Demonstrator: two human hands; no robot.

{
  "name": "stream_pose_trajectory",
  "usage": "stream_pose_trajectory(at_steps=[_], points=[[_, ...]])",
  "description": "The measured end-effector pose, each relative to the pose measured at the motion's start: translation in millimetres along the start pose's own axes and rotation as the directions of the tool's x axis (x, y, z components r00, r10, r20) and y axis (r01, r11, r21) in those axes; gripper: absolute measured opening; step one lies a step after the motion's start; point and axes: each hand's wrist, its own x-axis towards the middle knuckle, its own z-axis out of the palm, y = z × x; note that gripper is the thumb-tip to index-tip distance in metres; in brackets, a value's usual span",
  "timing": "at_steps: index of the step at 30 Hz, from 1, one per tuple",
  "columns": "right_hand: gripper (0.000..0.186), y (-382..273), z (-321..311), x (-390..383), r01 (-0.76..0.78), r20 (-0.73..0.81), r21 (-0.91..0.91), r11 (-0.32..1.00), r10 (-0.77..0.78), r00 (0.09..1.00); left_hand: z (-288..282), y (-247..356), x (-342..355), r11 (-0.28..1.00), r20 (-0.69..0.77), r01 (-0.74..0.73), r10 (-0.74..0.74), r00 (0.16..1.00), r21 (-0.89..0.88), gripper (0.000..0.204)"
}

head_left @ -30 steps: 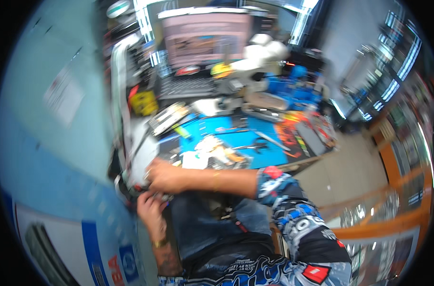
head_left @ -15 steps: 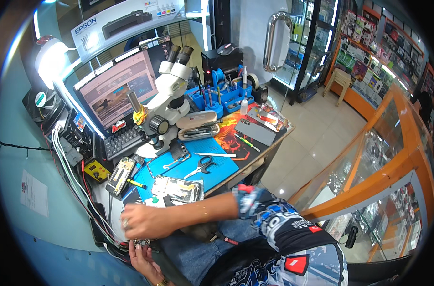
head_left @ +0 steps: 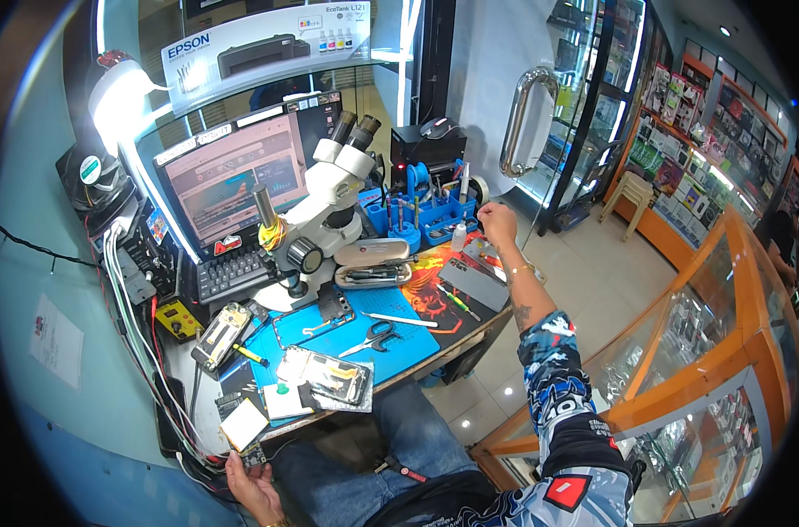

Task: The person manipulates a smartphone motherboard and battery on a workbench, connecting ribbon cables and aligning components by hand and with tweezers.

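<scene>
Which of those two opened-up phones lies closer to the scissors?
The front phone, lying just below the scissors in this picture. The other phone lies farther left, close to the keyboard.

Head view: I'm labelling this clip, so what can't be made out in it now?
Small electronic part: underside hidden by the left hand, head view.
Left forearm: cut off by the head view's lower edge.
Whether the right hand holds anything: concealed by its curled fingers, head view.
Tools in the open case: too small in the head view to tell apart.
</scene>
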Motion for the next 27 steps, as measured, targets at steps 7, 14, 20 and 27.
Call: stream_pose_trajectory(at_steps=[7, 14, 20, 27], points=[[0.014, 32, 22, 39, -0.016, 0.242, 0.141, 0.990, -0.019, 0.970, 3, -4, 4, 1.000, -0.024, 0.003, -0.004, 1.000, -0.007, 0.021], [0.026, -100, -32, -52, 0.037, -0.059, 0.594, 0.804, -0.002, 0.998, -6, 3, -7, 0.997, -0.114, -0.075, 0.072, 0.991, -0.018, 0.023], [0.026, -235, -80, -224, 0.457, 0.195, 0.685, 0.567, -0.747, 0.636, 9, -4, 4, 0.998, -0.016, 0.012, -0.012, 1.000, -0.055, 0.017], [0.057, -294, -6, -322, 0.740, 0.460, 0.538, 0.403, -0.876, 0.143, 6, -7, 3, 0.992, -0.027, -0.018, 0.014, 1.000, -0.121, 0.016]])
